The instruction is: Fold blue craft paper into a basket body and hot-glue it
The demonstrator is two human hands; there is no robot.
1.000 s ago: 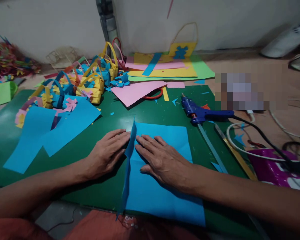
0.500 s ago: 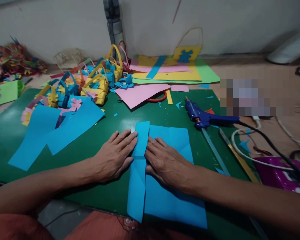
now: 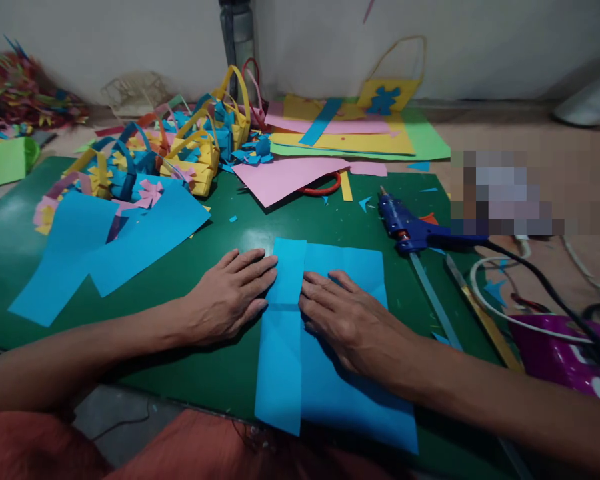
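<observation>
A blue paper sheet (image 3: 357, 407) lies on the green board, its left side folded over into a long flap (image 3: 283, 353) with a crease across it. My left hand (image 3: 235, 287) rests flat on the board, fingers stretched out and fingertips touching the fold at the flap's left edge. On the other side, my right hand (image 3: 343, 313) lies over the sheet, fingers extended and their tips at the flap's right edge. Neither hand grips anything. Part of the sheet is hidden beneath my right hand and forearm.
Blue glue gun (image 3: 413, 230) with a glue stick and cord lies right, beside a cutter knife (image 3: 483, 313). Small paper baskets (image 3: 195, 160) and cut blue pieces (image 3: 63, 257) are at left. Red-handled scissors (image 3: 325, 187) lie under pink paper (image 3: 285, 177). Coloured sheets (image 3: 425, 137) stand behind.
The flap lies flatter and looks wider than before. My right fingers have stayed along its right edge and my left fingers by the fold. The whole view has shifted slightly.
</observation>
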